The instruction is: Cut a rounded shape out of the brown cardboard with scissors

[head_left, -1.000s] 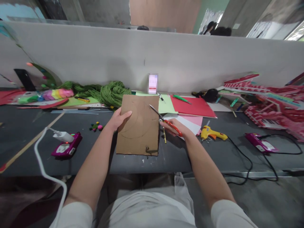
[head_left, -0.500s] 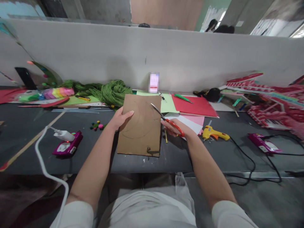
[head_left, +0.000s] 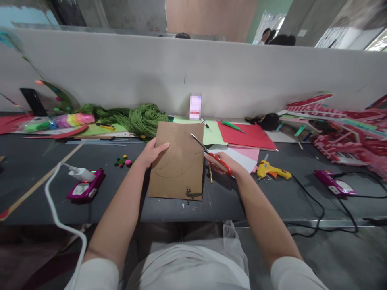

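your left hand gripped the flat cardboard before you, its drawn curve seemingly round; your right hand clasped red-handled scissors across its right edge, dark tabletop lying below.

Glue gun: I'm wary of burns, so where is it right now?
In the head view, the glue gun lies on the table, on the right, between the right hand and the rightmost power strip.

Single cam, head-worn, pitched forward and down. Wide view: wearer's torso nearest, at bottom edge; left hand and right hand mid-frame; counter across full width; partition facing lens behind it, room beyond along top.
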`<action>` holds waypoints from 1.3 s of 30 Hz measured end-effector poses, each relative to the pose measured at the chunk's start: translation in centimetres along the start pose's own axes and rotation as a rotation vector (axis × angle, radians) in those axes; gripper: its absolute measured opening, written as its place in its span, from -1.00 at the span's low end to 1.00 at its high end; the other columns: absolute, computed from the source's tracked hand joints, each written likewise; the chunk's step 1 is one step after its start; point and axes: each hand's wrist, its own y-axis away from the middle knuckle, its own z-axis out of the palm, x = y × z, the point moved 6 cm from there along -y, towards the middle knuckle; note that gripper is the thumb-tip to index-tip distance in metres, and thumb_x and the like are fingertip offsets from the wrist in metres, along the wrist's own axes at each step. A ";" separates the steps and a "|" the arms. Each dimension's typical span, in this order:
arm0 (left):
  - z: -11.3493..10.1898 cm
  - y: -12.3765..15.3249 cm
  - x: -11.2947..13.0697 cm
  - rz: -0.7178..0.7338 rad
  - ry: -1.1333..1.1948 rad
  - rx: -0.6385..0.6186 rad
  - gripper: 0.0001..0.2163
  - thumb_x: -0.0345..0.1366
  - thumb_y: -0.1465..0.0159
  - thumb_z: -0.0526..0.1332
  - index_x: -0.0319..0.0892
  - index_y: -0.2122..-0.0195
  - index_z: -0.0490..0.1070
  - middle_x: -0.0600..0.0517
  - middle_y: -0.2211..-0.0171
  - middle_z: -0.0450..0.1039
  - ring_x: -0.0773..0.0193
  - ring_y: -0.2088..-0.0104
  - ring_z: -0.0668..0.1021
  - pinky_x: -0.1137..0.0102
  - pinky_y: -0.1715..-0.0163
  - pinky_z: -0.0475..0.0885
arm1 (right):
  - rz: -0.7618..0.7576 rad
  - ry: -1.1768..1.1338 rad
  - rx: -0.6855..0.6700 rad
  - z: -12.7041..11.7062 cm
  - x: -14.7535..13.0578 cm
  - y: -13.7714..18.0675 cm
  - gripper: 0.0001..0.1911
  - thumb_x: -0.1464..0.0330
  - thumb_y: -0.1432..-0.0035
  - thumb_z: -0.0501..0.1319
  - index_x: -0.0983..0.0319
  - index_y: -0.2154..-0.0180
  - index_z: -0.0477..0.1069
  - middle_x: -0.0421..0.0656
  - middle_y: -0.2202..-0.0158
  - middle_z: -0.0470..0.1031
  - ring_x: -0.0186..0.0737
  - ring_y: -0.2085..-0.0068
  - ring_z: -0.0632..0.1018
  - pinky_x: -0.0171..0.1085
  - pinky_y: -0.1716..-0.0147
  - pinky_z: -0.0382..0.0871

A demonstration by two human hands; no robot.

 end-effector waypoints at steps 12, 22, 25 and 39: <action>0.1 0.1 0.2 -0.003 -0.019 -0.006 -0.48 -0.08 -0.12 0.48 -0.20 -0.06 0.51 -0.22 -0.05 0.62 -0.06 0.05 0.67 0.12 0.08 0.61 | 0.083 -0.143 -0.030 0.4 0.3 -0.3 -0.34 -0.26 -0.12 0.25 0.24 0.39 0.43 -0.14 0.51 0.51 -0.31 0.57 0.44 -0.32 0.55 0.32; 0.4 0.0 0.0 -0.011 -0.004 -0.006 -0.47 -0.09 -0.10 0.49 -0.20 -0.05 0.52 -0.20 -0.07 0.61 -0.04 0.04 0.67 0.14 0.04 0.60 | 0.004 0.023 -0.010 0.0 0.8 -0.7 -0.50 0.05 -0.26 0.27 0.23 0.59 0.36 -0.13 0.62 0.50 -0.31 0.63 0.45 -0.34 0.60 0.30; 0.2 -0.2 -0.4 -0.013 0.000 0.008 -0.47 -0.08 -0.10 0.49 -0.20 -0.05 0.52 -0.21 -0.08 0.61 -0.05 0.04 0.67 0.14 0.05 0.60 | 0.036 0.028 0.030 0.0 1.2 -0.9 -0.51 0.10 -0.26 0.26 0.22 0.62 0.34 -0.13 0.66 0.47 -0.32 0.67 0.44 -0.35 0.64 0.28; 0.0 0.0 -0.1 -0.014 -0.011 0.006 -0.45 -0.08 -0.10 0.48 -0.20 -0.08 0.49 -0.23 -0.07 0.60 -0.07 0.03 0.66 0.10 0.04 0.59 | -0.012 -0.059 0.022 0.4 0.6 -0.8 -0.64 0.16 -0.19 0.28 0.21 0.53 0.33 -0.24 0.69 0.34 -0.36 0.68 0.33 -0.34 0.64 0.20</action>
